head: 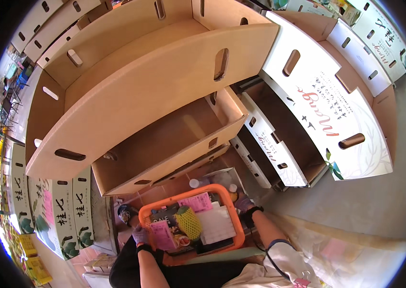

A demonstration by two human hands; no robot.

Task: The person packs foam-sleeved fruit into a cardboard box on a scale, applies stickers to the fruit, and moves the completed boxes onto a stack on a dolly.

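Observation:
An orange plastic basket [187,190] stands low in front of me, between my hands. In it lie a mango in a yellow foam net [188,224], a white stack that looks like paper or foam sheets [217,225], pink printed slips [163,234] and dark printed matter. My left hand [140,234], in a grey-purple glove, is closed on the basket's left rim. My right hand [244,203], gloved too, is at the basket's right side; its fingers are partly hidden, so its hold is unclear.
Large open cardboard boxes [152,82] are stacked ahead, above the basket. White printed mango boxes [318,100] stand to the right, more printed boxes [60,216] to the left. Bottles [194,183] and a clear container lie behind the basket. Plastic wrap [332,248] is at the lower right.

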